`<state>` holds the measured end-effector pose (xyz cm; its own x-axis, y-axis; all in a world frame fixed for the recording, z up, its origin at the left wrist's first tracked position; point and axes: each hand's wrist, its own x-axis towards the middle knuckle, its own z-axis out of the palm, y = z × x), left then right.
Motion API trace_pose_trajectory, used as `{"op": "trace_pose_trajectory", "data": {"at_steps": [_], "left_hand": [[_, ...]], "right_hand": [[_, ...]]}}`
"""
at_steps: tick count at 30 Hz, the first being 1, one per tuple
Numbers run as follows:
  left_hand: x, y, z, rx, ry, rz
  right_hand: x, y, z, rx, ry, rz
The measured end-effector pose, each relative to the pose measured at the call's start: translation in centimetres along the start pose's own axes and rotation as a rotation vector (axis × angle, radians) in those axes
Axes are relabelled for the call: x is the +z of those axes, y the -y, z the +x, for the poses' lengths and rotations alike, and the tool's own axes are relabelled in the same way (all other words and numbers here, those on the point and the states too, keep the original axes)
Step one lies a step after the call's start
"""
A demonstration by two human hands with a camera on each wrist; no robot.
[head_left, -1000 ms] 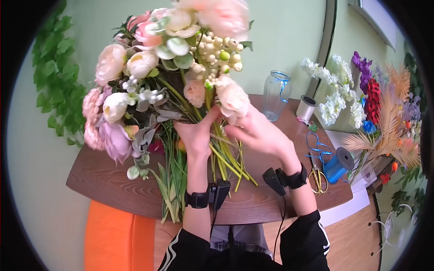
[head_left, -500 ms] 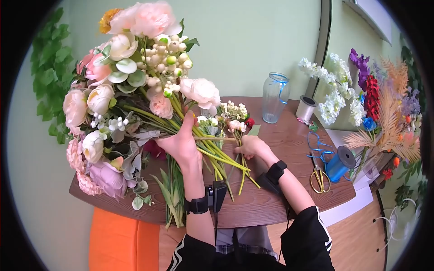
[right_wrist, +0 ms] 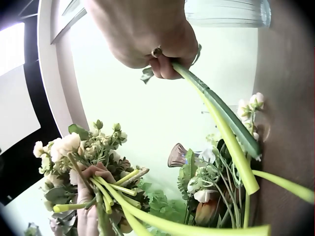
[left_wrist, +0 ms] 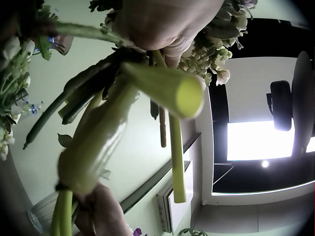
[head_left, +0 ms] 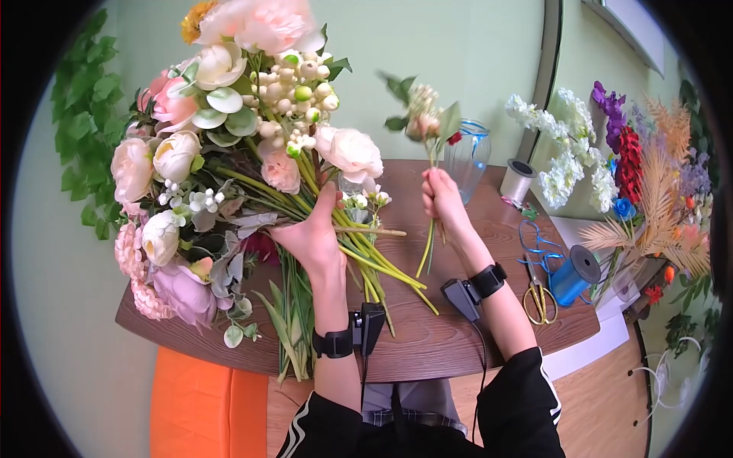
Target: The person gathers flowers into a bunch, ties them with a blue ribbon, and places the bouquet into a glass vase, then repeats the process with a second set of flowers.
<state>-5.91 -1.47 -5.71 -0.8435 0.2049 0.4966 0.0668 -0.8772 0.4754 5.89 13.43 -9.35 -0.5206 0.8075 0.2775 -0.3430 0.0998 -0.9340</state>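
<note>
My left hand grips the stems of a big bouquet of pink, cream and white flowers, held up over the wooden table; its yellow-green stem ends fan out below the fist. My right hand holds a small sprig of pale buds and green leaves upright by its stems, a little to the right of the bouquet. Between the hands, small white flowers lie on the table.
A glass vase with a blue ribbon stands behind the sprig. A spool of clear thread, gold scissors and a blue ribbon roll lie at the right. Mixed flowers stand far right; loose green stems lie near the front edge.
My right hand picked the small sprig up from the table and raised it upright. The left hand keeps its hold on the bouquet, almost unmoved since half a second ago.
</note>
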Motion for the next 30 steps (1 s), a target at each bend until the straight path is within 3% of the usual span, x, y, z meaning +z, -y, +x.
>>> {"op": "trace_pose_trajectory", "data": {"at_steps": [5,8,9,11,13,14,15,18,19,21,24,26,30], "left_hand": [[-0.2,0.3,0.0,-0.086,0.020,-0.044],[0.7,0.7,-0.7,-0.080,0.075,-0.062],[1.1,0.7,-1.2,-0.146,0.100,-0.092],[3.0,1.3,-1.6,0.091,0.094,-0.040],[3.6,0.1,-2.3,-0.105,0.222,-0.084],[4.1,-0.2,-2.4,-0.104,0.226,-0.053],[4.2,0.3,-2.3,-0.153,0.242,-0.050],[5.3,0.6,-2.2,-0.050,0.195,-0.024],[5.6,0.9,-2.1,-0.030,0.176,-0.021],[5.5,1.5,-1.9,-0.009,0.251,0.071],[5.4,2.6,-1.9,0.005,0.349,0.061],[6.1,1.4,-2.0,-0.149,0.422,-0.178],[6.2,4.0,-0.7,-0.125,0.451,-0.139]], "right_hand": [[1.8,3.9,-1.9,-0.162,0.088,0.135],[3.5,4.2,-2.9,-0.193,0.264,0.179],[4.1,4.2,-3.2,-0.205,0.322,0.177],[5.1,3.6,-3.7,-0.249,0.369,0.093],[5.0,4.4,-4.1,-0.363,0.257,-0.205],[5.2,5.1,-4.5,-0.314,0.210,-0.222],[4.7,5.0,-4.1,-0.433,0.261,-0.242],[4.3,6.4,-4.5,-0.313,0.222,-0.284],[4.0,7.2,-4.6,-0.322,0.318,-0.303],[4.2,7.9,-5.5,-0.250,0.210,-0.358],[3.1,7.8,-5.2,-0.429,0.308,-0.821],[2.5,7.0,-4.6,-0.526,0.293,-0.880],[2.3,6.8,-3.9,-0.624,0.287,-0.956]]}}
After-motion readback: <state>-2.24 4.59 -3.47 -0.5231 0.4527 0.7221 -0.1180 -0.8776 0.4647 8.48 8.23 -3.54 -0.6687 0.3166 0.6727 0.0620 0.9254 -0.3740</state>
